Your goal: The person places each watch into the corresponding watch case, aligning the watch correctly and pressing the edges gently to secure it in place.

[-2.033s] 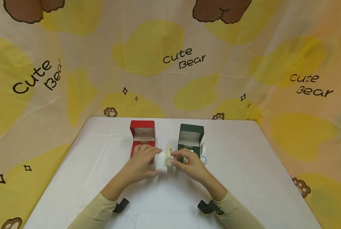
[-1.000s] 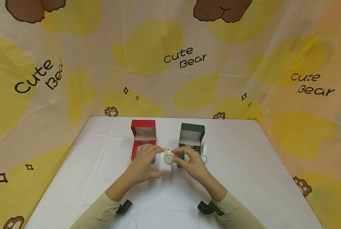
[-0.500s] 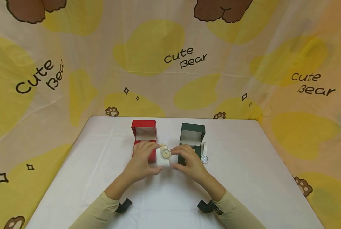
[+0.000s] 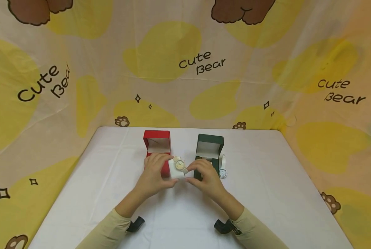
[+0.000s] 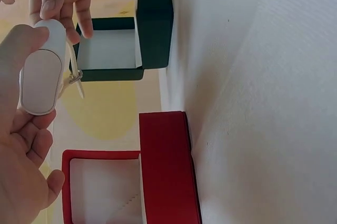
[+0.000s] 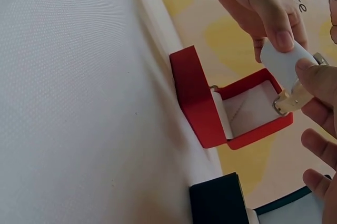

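My left hand [image 4: 151, 174] grips a white watch pillow [image 4: 175, 174] between thumb and fingers, above the table. Draped over the pillow is a cream-strapped wristwatch [image 4: 179, 165], dial upward and tilted. From the right, my right hand [image 4: 207, 175] has its index finger at the strap's lower part and its thumb by the pillow's end. In the left wrist view the buckled strap [image 5: 77, 76] hangs off the pillow's far side. The right wrist view has the right thumb over the pillow's end, the strap [image 6: 290, 100] beneath. How firmly the right fingers pinch is partly hidden.
Behind the left hand stands an open red watch box [image 4: 157, 135]. An open dark green box [image 4: 211, 139] is behind the right hand, with a white-strapped watch [image 4: 223, 172] lying at its right side. A white cloth [image 4: 266, 193] covers the table.
The watch has moved from upright beside the pillow to lying tilted across it. The right fingers have shifted from the watch case to the strap. The left hand keeps hold of the pillow.
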Motion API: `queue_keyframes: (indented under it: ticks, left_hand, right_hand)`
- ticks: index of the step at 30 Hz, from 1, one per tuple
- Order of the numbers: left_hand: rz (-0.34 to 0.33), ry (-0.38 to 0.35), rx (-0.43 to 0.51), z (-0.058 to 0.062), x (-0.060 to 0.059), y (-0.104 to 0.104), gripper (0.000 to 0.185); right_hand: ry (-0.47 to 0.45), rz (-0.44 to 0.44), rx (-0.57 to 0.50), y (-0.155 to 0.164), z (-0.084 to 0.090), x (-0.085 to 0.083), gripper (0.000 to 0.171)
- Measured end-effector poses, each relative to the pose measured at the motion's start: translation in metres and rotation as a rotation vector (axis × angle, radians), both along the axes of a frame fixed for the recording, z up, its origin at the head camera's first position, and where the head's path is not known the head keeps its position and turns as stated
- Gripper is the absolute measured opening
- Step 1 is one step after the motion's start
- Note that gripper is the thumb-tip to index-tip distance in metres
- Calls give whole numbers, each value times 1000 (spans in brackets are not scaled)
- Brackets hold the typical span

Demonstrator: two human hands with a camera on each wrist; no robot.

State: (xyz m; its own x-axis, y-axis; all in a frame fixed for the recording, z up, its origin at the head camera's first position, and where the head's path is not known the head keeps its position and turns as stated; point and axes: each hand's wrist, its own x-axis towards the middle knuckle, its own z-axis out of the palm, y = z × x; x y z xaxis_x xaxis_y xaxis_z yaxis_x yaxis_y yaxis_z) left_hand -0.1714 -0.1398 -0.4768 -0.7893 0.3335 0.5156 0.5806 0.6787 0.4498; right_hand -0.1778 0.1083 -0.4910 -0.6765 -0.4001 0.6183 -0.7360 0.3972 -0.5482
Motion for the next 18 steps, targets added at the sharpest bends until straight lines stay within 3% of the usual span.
queue_keyframes:
  ticks: [18]
  left_hand:
    - [44, 2, -35, 2, 3, 2, 77]
  right_hand:
    - [32, -38, -48, -6, -7, 4, 25]
